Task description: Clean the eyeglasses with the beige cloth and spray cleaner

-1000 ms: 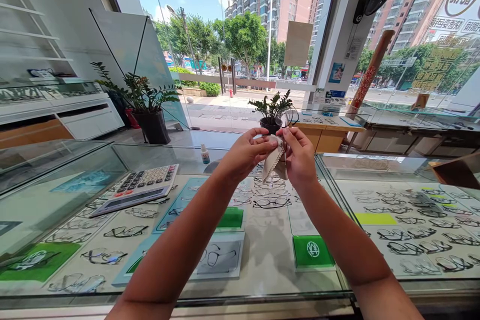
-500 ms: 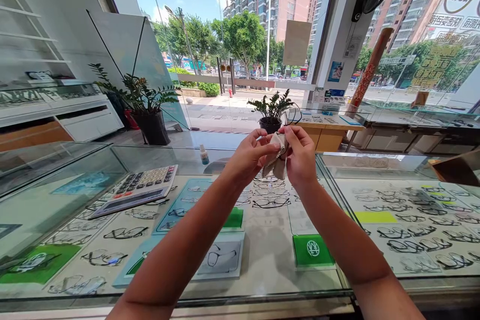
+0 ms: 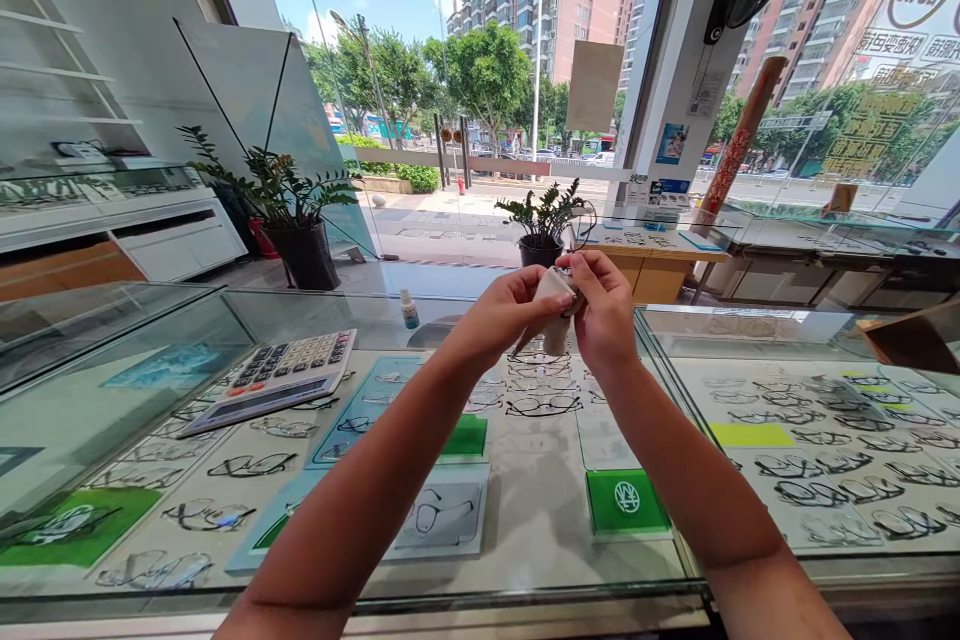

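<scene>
While my left hand pinches beige cloth, right hand gripping half-hidden thin dark eyeglasses, clear glass counter below, glazed shopfront ahead.

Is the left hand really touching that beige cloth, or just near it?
Touching. The head view shows the left hand with its thumb pressed against the beige cloth, no gap between.
</scene>
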A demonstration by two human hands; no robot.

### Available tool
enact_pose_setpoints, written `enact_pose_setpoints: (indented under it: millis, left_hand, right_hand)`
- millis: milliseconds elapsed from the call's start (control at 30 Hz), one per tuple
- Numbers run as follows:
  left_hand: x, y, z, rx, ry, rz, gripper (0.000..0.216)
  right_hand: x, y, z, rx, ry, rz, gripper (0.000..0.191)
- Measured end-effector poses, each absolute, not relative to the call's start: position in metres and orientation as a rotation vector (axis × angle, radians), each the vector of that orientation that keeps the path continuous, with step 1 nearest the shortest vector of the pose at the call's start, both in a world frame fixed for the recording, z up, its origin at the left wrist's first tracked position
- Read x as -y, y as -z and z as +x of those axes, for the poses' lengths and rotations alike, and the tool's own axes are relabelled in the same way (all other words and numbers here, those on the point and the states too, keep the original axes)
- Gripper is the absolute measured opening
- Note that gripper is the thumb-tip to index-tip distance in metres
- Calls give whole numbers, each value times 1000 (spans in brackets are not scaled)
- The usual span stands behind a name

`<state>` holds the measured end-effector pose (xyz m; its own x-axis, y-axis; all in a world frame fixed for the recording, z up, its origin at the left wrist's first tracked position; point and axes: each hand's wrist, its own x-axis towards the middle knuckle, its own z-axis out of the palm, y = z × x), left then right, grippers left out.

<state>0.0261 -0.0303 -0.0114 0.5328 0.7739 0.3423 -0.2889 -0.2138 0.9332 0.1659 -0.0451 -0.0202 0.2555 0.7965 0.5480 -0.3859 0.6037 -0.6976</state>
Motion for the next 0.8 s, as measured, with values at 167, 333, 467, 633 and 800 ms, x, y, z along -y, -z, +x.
enact_pose_setpoints:
  millis: [167, 333, 467, 633, 800]
  left_hand:
    - [28, 13, 26, -450, -1081, 1536, 49]
    - [29, 15, 27, -457, -1068, 1526, 49]
    - [30, 15, 29, -484, -1100, 1529, 51]
    - [33, 15, 32, -561, -1158, 1622, 46]
    - [35, 13, 28, -668, -1164, 1789, 40]
  right_hand:
    - [45, 17, 168, 1021, -879, -476, 29]
    - [50, 15, 166, 1012, -972, -431, 26]
    - [49, 15, 165, 1017, -963, -445, 25]
    - [44, 17, 168, 1020, -942, -488, 28]
    - [44, 17, 171, 1030, -987, -493, 29]
